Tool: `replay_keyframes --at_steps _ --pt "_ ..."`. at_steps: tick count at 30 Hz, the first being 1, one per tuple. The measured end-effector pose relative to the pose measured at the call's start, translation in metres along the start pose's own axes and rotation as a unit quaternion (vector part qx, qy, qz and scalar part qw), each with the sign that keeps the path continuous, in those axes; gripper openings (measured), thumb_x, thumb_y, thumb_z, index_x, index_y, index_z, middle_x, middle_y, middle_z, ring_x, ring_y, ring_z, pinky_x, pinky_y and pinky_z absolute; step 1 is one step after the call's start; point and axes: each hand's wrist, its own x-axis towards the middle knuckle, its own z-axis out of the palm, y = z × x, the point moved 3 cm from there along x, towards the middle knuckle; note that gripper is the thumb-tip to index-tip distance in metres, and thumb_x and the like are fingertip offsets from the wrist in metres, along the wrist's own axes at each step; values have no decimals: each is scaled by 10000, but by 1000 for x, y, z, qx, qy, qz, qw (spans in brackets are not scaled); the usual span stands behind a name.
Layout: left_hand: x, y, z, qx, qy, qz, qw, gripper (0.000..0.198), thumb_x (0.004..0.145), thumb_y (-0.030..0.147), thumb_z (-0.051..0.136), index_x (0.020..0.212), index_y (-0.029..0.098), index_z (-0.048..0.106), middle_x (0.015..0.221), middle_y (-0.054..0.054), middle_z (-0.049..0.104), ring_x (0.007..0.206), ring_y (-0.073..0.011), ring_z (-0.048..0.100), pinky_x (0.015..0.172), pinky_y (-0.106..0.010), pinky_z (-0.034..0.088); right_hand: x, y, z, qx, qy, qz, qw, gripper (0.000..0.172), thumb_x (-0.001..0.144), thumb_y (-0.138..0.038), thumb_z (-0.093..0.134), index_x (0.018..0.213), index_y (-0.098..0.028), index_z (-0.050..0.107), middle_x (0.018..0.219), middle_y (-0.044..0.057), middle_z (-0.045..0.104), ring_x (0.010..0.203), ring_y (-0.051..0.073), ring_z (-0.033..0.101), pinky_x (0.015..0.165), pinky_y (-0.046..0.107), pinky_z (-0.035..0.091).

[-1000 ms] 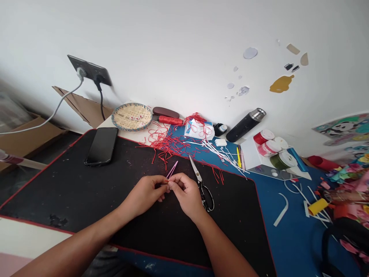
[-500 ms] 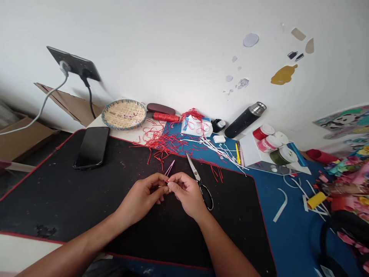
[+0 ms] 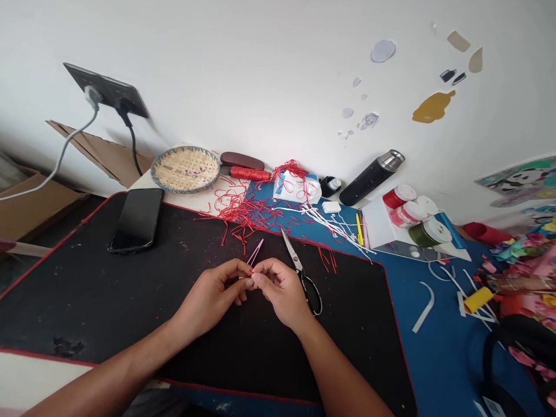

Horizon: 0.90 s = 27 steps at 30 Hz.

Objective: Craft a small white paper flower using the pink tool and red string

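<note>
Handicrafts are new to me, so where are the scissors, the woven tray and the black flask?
Scissors (image 3: 292,252), head view, on the steel blades.
Woven tray (image 3: 186,191), head view, on the blue-edged rim.
Black flask (image 3: 367,182), head view, on its black body.

1. The left hand (image 3: 212,295) is slender, with a smooth back, faint knuckles and long, tapering fingers (image 3: 234,269).
2. The right hand (image 3: 281,288) has the same narrow build, with a rounded thumb and a short, pale thumbnail (image 3: 256,278).
3. The left forearm (image 3: 117,370) is bare and slim, narrowing to a plain wrist, and the lower edge of the view cuts it off.
4. The right forearm (image 3: 343,370) is equally bare and slim, also cut off by that edge.
5. Fine skin detail and body hair are too small to make out.
</note>
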Motion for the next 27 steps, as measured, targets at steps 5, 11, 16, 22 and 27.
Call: replay_keyframes --at_steps 5,11,16,22,27 --pt "1 0 0 3 8 0 1000 193 939 392 646 915 204 687 690 21 682 602 -157 637 604 -265 523 1 2 0 3 3 -5 1000 214 904 -409 744 921 -202 691 747 -3 655 567 110 508 493 222 360" --pt "1 2 0 7 11 14 1000 199 940 391 645 886 205 686 692 21 671 603 -154 629 582 -254 520 1 3 1 6 8 -5 1000 231 906 -426 745 928 -205 680 745 -7 639 559 105 487 479 222 333" --pt "2 2 1 17 7 12 1000 205 947 398 637 911 204 692 715 15 675 626 -161 634 567 -248 523 2 5 1 12 13 -8 1000 240 908 -436 747 928 -208 675 761 -3 650 592 117 531 519 232 388" --pt "4 -4 -2 -27 3 -4 1000 231 919 422 664 918 192 685 741 5 673 631 -161 628 567 -255 525 1 -1 3 3 -3 -23 1000 189 889 -368 761 965 -214 683 818 -3 658 707 144 613 676 277 483" --pt "7 -7 -8 -54 3 -7 999 256 908 437 667 903 182 681 705 10 656 600 -150 609 542 -245 509 1 -12 4 -82 -13 -27 996 163 859 -258 754 1004 -216 693 879 -10 648 667 112 563 631 248 437"
